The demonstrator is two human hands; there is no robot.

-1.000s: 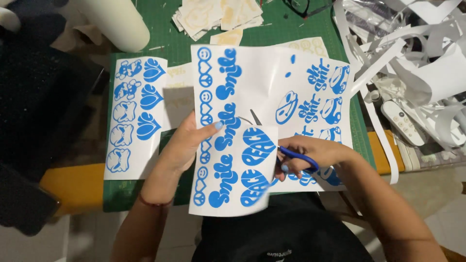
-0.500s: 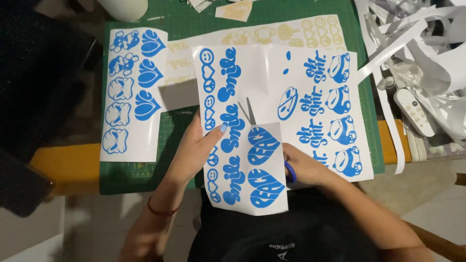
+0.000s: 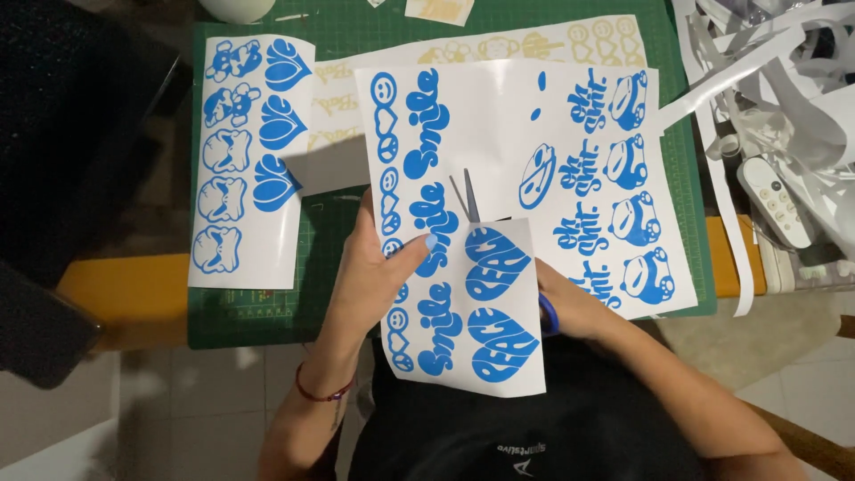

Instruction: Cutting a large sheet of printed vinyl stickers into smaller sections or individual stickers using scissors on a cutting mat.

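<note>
Left hand: the left hand [image 3: 378, 267] is being pressed onto the near left part of the sticker sheet [image 3: 499, 134], thumb on top, pinching its edge.
Right hand: the right hand [image 3: 570, 307] is being kept mostly hidden under the sheet, closed around the blue handle of the scissors [image 3: 470, 203].
Scissors: the blades are being held slightly apart, poking up through the cut.
Sticker sheet: it is being held over the green cutting mat [image 3: 329, 240].
Left of it: a narrower sticker strip [image 3: 245, 160] is lying flat.
Right edge: paper offcuts [image 3: 775, 80] are being piled around a white remote [image 3: 775, 200].
</note>
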